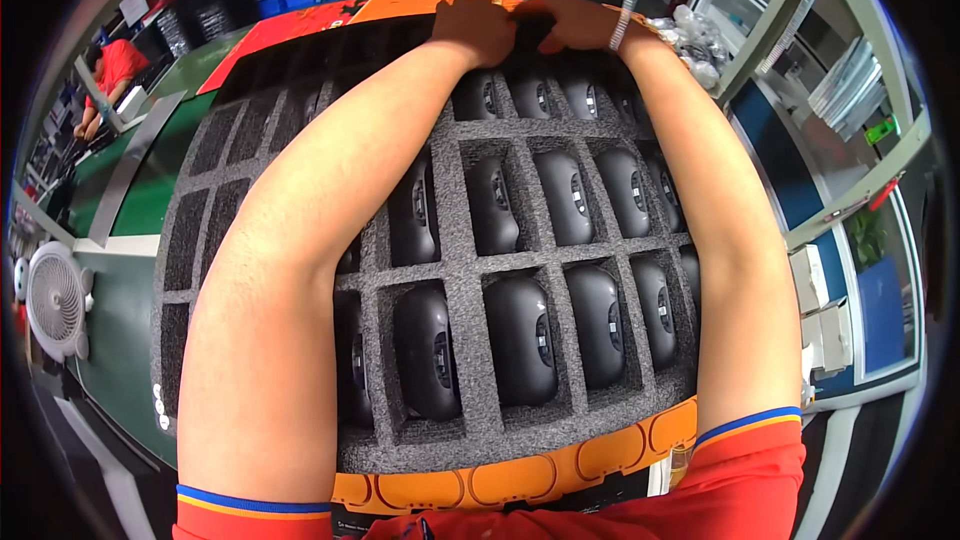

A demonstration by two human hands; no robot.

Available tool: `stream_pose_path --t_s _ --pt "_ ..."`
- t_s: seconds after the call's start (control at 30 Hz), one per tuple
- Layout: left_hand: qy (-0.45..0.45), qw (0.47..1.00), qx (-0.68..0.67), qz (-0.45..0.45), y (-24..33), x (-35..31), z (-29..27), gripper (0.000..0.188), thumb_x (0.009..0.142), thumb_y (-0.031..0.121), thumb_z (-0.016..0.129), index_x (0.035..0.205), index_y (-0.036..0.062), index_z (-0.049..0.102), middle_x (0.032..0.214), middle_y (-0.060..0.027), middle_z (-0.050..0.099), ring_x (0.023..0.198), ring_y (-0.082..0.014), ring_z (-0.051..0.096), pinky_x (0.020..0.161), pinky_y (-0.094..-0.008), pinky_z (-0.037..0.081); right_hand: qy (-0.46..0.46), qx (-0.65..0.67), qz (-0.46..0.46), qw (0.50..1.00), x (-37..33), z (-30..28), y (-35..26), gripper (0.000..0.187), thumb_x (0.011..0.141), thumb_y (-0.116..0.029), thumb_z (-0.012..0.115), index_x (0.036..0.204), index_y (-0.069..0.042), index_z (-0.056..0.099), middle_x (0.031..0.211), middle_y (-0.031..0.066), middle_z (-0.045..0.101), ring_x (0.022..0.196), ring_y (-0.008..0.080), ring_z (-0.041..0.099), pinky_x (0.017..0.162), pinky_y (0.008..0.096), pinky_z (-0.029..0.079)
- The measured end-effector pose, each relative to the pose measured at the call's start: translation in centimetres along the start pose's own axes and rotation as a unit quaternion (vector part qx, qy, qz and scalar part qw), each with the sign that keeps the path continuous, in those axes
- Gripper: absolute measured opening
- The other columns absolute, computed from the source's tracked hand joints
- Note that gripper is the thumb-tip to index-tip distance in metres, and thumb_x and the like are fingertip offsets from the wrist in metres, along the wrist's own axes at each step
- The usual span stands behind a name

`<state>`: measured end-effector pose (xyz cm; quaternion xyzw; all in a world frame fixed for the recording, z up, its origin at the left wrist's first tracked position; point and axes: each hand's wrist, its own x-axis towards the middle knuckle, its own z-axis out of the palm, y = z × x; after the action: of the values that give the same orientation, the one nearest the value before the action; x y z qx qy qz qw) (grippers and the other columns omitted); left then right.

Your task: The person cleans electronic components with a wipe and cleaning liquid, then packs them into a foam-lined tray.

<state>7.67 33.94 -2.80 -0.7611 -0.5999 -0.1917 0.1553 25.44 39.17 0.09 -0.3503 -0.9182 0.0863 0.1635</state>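
Both my arms reach to the far edge of a grey foam tray (460, 285). Glossy black rounded casings (522, 340) stand in its pockets, each with a small slotted panel on one side. My left hand (475, 30) is closed at the far row, its fingertips hidden. Beside it on the right, my right hand (575, 22) curves its thumb and fingers round something dark. That dark thing lies between the two hands, and its kind cannot be made out. Under my left forearm, part of the tray is covered from sight; pockets left of it look dark inside.
Orange plastic with round cut-outs (500, 480) shows under the tray's near edge. A white fan (58, 300) stands at the left by a green bench (120, 340). Another person in red (118, 70) sits at the far left. Clear plastic bags (695, 45) lie beyond my right forearm.
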Motion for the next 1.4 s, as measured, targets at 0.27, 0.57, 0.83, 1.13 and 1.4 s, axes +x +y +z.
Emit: stream_pose_path --t_s 0.27,0.57,0.83,1.13,1.4 --pt "0.056 0.929 -0.192 0.311 2.8 -19.3 -15.4 0.034 0.078 0.027 0.059 0.102 0.0036 0.058 0.111 -0.0149 0.054 0.105 -0.0315 0.051 0.087 -0.0442 0.038 0.165 -0.011 -0.026 0.986 -0.9 3.2 3.9 0.040 0.074 -0.031 0.068 0.106 -0.009 0.060 0.102 0.0170 0.063 0.099 0.0326 0.058 0.084 0.0364 0.046" --pt "0.065 0.943 0.092 0.313 -1.6 -38.5 -16.1 0.040 0.077 0.026 0.052 0.116 0.0278 0.057 0.132 0.0053 0.047 0.123 -0.0183 0.045 0.103 -0.0411 0.024 0.164 -0.417 0.034 0.893 0.0 2.5 4.5 0.053 0.089 -0.022 0.048 0.137 -0.007 0.032 0.138 0.0188 0.037 0.120 0.0322 0.044 0.098 0.0437 0.036" --pt "0.024 0.949 0.018 0.315 -2.8 -42.5 -16.2 0.043 0.076 0.020 0.055 0.120 0.0214 0.055 0.129 -0.0039 0.049 0.117 -0.0205 0.049 0.095 -0.0412 0.034 0.061 0.166 -0.117 0.977 -17.5 1.5 -26.9 0.030 0.080 -0.018 0.064 0.104 0.001 0.061 0.087 0.0066 0.065 0.078 0.0133 0.061 0.070 0.0258 0.049" --pt "-0.297 0.940 -0.122 0.114 -3.7 -41.7 -15.1 0.063 0.067 0.017 0.067 0.125 0.0038 0.047 0.102 -0.0195 0.056 0.089 -0.0346 0.056 0.079 -0.0409 0.045 -0.265 -0.035 0.001 0.964 -24.2 14.6 -33.9 0.030 0.071 -0.020 0.066 0.092 0.001 0.061 0.086 0.0144 0.063 0.081 0.0304 0.061 0.069 0.0384 0.051" --pt "-0.263 0.960 -0.005 0.098 -1.7 -42.2 -16.6 0.065 0.064 0.016 0.069 0.125 0.0063 0.046 0.104 -0.0179 0.055 0.094 -0.0327 0.053 0.079 -0.0409 0.041 -0.118 0.079 -0.003 0.990 -25.1 15.8 -32.9 0.035 0.064 -0.020 0.070 0.090 0.001 0.059 0.082 0.0156 0.063 0.083 0.0315 0.061 0.069 0.0411 0.050"
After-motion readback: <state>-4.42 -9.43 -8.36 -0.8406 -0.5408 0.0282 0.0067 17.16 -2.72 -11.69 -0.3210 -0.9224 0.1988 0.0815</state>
